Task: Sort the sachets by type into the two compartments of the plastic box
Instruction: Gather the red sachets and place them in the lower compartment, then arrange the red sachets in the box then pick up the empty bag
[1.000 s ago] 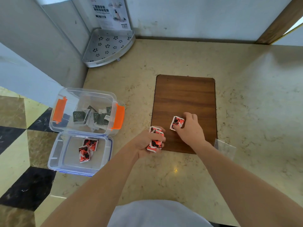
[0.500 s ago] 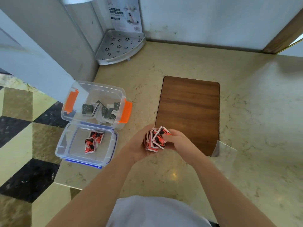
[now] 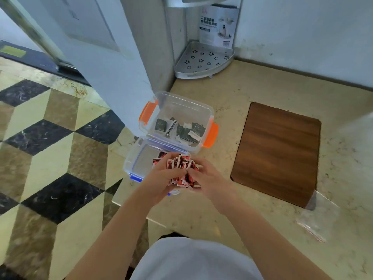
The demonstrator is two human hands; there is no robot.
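A clear plastic box (image 3: 182, 102) with orange latches stands at the counter's left edge. Its far compartment holds several dark green sachets (image 3: 180, 129). Its near compartment (image 3: 139, 158), blue-trimmed, shows a red sachet at its right side. A bunch of red sachets (image 3: 181, 168) is pressed between my left hand (image 3: 161, 178) and my right hand (image 3: 210, 178), right over the near compartment's right end. Both hands grip the bunch together and hide the compartment's front corner.
A brown wooden board (image 3: 278, 152) lies bare to the right of the box. A clear plastic bag (image 3: 319, 217) lies by the board's near right corner. A metal corner shelf (image 3: 203, 61) sits at the back. The counter edge drops to a checkered floor (image 3: 50, 158) on the left.
My right hand picked the last red sachet off the board and joined it to the bunch. Both hands then carried the bunch left, from the board's corner to over the near compartment.
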